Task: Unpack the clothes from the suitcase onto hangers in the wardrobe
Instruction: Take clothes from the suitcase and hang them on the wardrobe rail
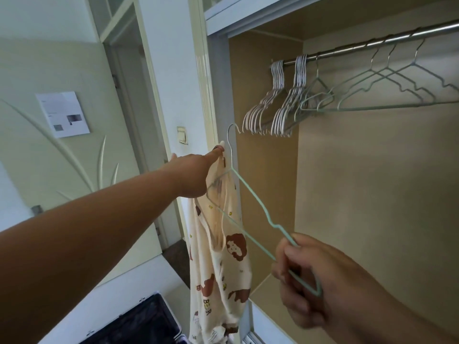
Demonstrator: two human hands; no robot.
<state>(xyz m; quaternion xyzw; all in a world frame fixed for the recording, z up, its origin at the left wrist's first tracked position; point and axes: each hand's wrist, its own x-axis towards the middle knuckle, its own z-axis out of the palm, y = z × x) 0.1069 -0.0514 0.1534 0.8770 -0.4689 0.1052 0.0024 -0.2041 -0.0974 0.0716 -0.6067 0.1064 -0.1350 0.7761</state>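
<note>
Hangers crowd the rail at left, open wardrobe interior below, unobstructed.

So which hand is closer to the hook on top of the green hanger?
Left. The left hand pinches the bear shirt right beside the hook; the right hand holds the green hanger's far lower corner.

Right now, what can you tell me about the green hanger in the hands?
The hanger is thin wire coated pale mint green, with a bare metal hook pointing up and notched shoulders. It is tilted, not yet on the rail. The right hand grips its lower end. Its upper end is tucked inside a cream bear-print garment, which the left hand pinches at the top.
</note>
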